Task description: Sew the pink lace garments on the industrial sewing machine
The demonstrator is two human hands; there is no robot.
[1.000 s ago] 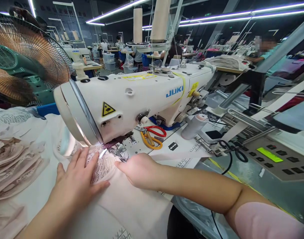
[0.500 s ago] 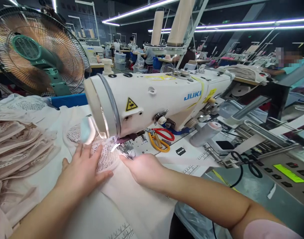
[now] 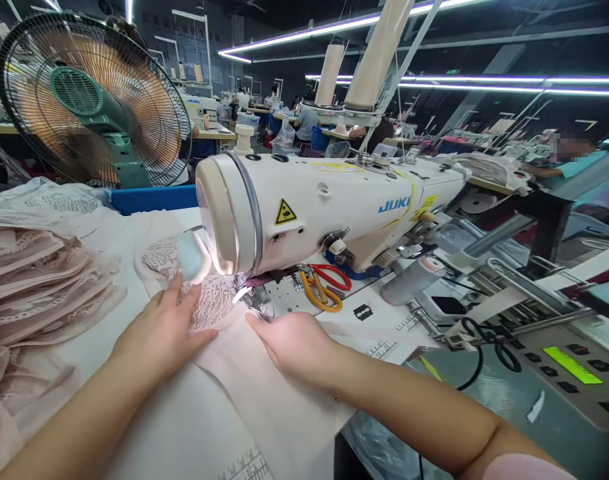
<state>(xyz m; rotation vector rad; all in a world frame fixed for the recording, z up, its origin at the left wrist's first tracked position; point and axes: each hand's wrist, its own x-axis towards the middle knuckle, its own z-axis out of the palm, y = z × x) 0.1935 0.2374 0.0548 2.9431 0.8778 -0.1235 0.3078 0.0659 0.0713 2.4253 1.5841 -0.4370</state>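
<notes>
My left hand (image 3: 157, 330) lies flat with fingers apart on the pale pink lace fabric (image 3: 212, 305), left of the needle area. My right hand (image 3: 302, 347) is closed on the edge of the fabric, just in front of the presser foot (image 3: 257, 307); its curled fingertips are partly hidden. The plain part of the fabric (image 3: 279, 413) spreads toward me over the table. Above both hands stands the white sewing machine (image 3: 329, 200), its lamp lit. A small white strip (image 3: 242, 294) shows beside the needle area.
Stacked pink garment pieces (image 3: 49, 280) lie at the left. Red-handled snips (image 3: 334, 275), orange-handled scissors (image 3: 317, 293), a razor blade (image 3: 363, 312) and a thread cone (image 3: 412, 280) sit right of the needle. Behind stands a fan (image 3: 124, 157). At lower right is a control panel (image 3: 569, 373).
The view has shifted, so the machine appears lower and farther right. My left hand has drawn back slightly from the needle area, and my right hand keeps its place by the presser foot.
</notes>
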